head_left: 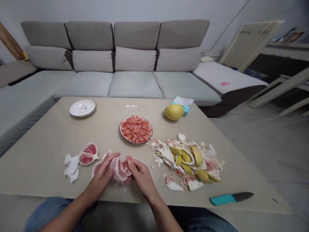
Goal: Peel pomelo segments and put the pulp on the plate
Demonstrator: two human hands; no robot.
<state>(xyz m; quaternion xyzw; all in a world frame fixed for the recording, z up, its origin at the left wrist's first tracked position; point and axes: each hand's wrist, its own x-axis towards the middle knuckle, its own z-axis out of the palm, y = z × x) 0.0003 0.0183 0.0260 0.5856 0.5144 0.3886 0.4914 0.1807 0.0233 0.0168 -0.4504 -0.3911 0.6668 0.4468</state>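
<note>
Left hand (pixel 103 172) closed round a pale-skinned, pink-fleshed citrus chunk (pixel 119 170), near edge of worktop, left of centre; right hand (pixel 141 175) clamped, thumb against fingers, on a small pink piece of flesh (pixel 128 159) at the chunk's right side. Step in hand looks like parting flesh from membrane. Done well: left cradles without squeezing, right peels slowly along the skin so the juicy flesh doesn't tear; stay low over the worktop.

Glossy beige rectangular worktop (pixel 106 124): dark-rimmed white plate (pixel 121 131) of reddish pulp pieces (pixel 136 129), centre; second round white plate (pixel 82 108), far left; whole yellow oval fruit (pixel 174 112) by a blue-and-white tissue packet (pixel 186 111), far right; heap of yellow-and-white peel (pixel 185 158), right; teal-handled, dark-bladed knife (pixel 224 199), near right; red-fleshed cut segments (pixel 89 154), left. Room: long grey fabric sofa (pixel 135 58) beyond, pale wall (pixel 135 9) behind.
</note>
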